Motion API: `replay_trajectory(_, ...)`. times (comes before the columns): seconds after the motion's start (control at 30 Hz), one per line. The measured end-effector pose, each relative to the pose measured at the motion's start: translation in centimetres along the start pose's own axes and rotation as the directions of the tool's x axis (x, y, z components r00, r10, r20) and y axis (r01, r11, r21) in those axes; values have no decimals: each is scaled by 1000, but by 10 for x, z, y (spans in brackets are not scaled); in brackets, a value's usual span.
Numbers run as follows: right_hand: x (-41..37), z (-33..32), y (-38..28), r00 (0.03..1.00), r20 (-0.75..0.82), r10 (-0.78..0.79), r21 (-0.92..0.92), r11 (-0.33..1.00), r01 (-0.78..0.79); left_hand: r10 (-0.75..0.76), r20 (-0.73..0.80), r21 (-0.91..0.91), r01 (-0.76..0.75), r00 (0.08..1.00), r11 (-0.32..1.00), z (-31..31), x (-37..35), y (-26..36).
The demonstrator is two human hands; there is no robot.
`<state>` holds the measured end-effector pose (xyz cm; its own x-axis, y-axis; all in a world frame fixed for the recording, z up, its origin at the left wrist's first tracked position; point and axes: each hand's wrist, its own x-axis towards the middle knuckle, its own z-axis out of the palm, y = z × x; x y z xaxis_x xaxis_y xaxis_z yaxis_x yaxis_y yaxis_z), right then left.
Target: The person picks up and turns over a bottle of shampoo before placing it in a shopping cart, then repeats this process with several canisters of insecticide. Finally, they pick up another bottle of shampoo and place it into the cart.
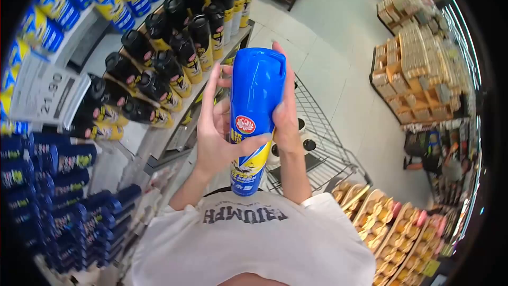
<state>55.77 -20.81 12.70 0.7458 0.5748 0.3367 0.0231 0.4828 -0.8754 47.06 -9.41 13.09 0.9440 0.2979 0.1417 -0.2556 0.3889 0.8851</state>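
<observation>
A blue-capped spray can (257,82) with a blue and yellow body and a round red emblem stands upright in front of my chest. My right hand (286,122) grips it along the right side, fingers reaching up beside the cap. From the left, my left hand (216,132) curves around the can, its thumb lying across the front below the emblem; its other fingers are somewhat spread and partly hidden behind the can. Nearest on the left, black-capped spray cans (185,50) stand in rows on a shelf.
A wire shopping cart (323,137) with black-topped containers stands to the right. More blue and yellow cans (114,0) and a 21.90 price tag (47,95) are at left. Stacked egg trays (391,233) are at lower right. Wooden display racks (413,74) stand across the aisle; a person (450,167) is beyond.
</observation>
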Motion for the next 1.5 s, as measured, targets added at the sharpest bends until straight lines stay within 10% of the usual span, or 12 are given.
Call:
replay_trajectory(0.27,26,51,4,997,71,-18,80,997,12,60,-238,1,-61,969,998,-37,-40,0)
replay_trajectory(0.47,49,75,13,998,5,63,282,957,-62,-317,283,-467,419,905,779,-80,-95,-29)
replay_trajectory(1.07,56,60,35,983,-109,148,476,876,-79,20,212,-174,17,977,985,-77,-106,-21)
replay_trajectory(1.5,51,65,11,878,-456,-148,-218,975,51,-7,-13,309,10,1000,951,-91,-97,-29)
